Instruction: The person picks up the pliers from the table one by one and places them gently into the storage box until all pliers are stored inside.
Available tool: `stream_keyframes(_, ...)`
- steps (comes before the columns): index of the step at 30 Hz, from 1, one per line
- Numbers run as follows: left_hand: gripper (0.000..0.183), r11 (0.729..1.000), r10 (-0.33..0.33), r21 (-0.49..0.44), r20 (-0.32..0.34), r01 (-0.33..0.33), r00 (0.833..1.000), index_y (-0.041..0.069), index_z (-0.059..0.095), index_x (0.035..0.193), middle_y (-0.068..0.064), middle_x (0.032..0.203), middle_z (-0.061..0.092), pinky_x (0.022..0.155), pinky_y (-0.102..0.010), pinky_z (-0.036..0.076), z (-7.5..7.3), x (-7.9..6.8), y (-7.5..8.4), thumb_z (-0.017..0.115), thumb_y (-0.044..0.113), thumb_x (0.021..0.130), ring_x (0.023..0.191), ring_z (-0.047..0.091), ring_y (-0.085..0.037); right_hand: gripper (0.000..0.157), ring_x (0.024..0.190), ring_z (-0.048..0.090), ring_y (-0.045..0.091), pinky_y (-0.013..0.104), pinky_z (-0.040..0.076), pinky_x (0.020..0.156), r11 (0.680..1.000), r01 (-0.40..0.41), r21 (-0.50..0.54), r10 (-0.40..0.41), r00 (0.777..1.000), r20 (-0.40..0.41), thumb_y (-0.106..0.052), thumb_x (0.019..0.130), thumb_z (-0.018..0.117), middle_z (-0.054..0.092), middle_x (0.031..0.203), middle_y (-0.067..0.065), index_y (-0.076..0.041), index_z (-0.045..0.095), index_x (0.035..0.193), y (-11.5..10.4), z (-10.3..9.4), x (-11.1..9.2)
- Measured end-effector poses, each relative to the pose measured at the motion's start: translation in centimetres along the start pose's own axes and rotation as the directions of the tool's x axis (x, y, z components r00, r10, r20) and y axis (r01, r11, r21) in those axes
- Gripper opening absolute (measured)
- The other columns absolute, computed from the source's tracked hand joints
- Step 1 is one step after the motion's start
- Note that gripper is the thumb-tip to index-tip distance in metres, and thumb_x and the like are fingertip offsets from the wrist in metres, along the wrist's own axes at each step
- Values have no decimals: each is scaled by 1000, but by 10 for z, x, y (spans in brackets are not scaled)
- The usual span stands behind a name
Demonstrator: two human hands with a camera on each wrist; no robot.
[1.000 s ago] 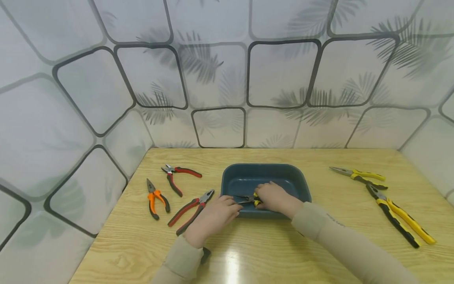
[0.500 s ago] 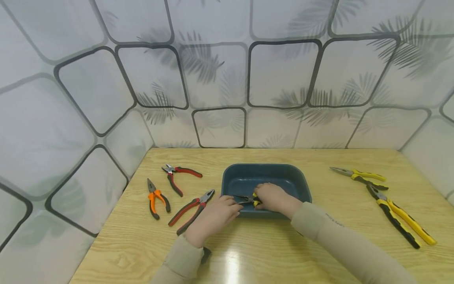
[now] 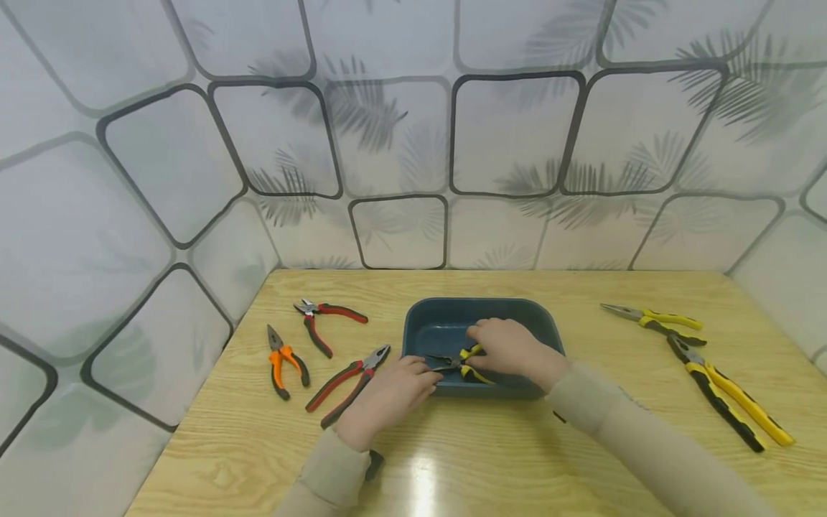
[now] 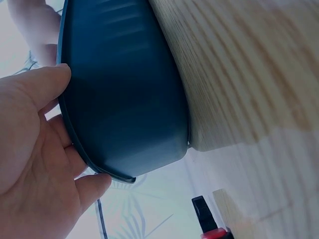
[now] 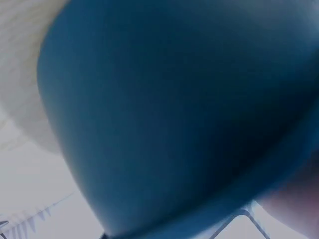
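Right hand (image 3: 512, 347) moved rightward and up, grip loosened. Metal pliers with yellow-and-black handles (image 3: 477, 375), earlier mostly covered by it: handles now spread, one at its fingertips, other exposed on its near side.

- Counted one pair of orange-and-black pliers (image 3: 278, 354).
- Counted two pairs of red-and-black pliers (image 3: 311, 310) (image 3: 369, 363).
- Counted one pair of yellow-and-black pliers (image 3: 462, 364) inside one blue tray (image 3: 481, 390).
- Counted two more yellow-and-black pairs (image 3: 646, 317) (image 3: 699, 368) outside the tray.
- Totalled six pairs of pliers in clear view.
- Counted two hands: one left hand (image 3: 393, 388), one right hand (image 3: 507, 348).
- Counted two pale sleeves (image 3: 334, 470) (image 3: 591, 409).
- Counted one wood-grain table (image 3: 491, 467).
- Made out one dark piece (image 3: 375, 465), mostly hidden; could not tell its kind.
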State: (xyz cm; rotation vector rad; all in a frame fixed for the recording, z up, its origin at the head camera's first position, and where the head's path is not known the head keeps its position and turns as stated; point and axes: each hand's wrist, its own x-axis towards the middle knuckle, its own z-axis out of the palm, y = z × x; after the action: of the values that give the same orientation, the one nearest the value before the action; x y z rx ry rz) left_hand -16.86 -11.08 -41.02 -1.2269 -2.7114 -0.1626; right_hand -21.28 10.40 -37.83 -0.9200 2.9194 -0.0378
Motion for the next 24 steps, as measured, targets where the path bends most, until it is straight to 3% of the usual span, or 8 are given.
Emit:
stream_keyframes(7, 23, 1000, -4, 2, 3, 4, 1000, 15, 63, 109, 1, 103, 62, 93, -41, 37, 1, -1, -1, 54, 23, 89, 105, 50, -19, 43, 78, 58, 18, 30, 48, 57, 1000, -12, 6, 12, 1000, -2, -36, 79, 65, 59, 100, 8, -5, 60, 108, 2, -5, -3)
stream_keyframes(12, 24, 1000, 3, 1, 6, -3, 1000, 16, 63, 109, 1, 103, 61, 93, -36, 38, 2, 0, -1, 54, 23, 89, 105, 50, -18, 41, 75, 57, 17, 28, 47, 55, 1000, -11, -15, 10, 1000, -11, -36, 78, 66, 59, 95, 6, -6, 61, 106, 6, -3, -6)
stream_keyframes(16, 24, 1000, -4, 4, 8, 4, 1000, 16, 63, 109, 1, 103, 61, 93, -38, 37, 2, 1, 0, 54, 24, 89, 105, 49, -18, 39, 73, 56, 17, 28, 47, 53, 1000, -25, -8, 25, 999, -27, -35, 78, 66, 59, 93, 6, -6, 61, 104, 11, -5, -9)
stream_keyframes(24, 22, 1000, -2, 20, -17, 2, 1000, 17, 64, 107, 2, 101, 61, 92, -43, 38, 3, 0, -1, 56, 23, 88, 103, 50, -17, 39, 80, 57, 21, 34, 49, 61, 998, -62, 5, 62, 997, -39, -34, 79, 66, 59, 96, 6, -7, 61, 106, 24, -10, -14)
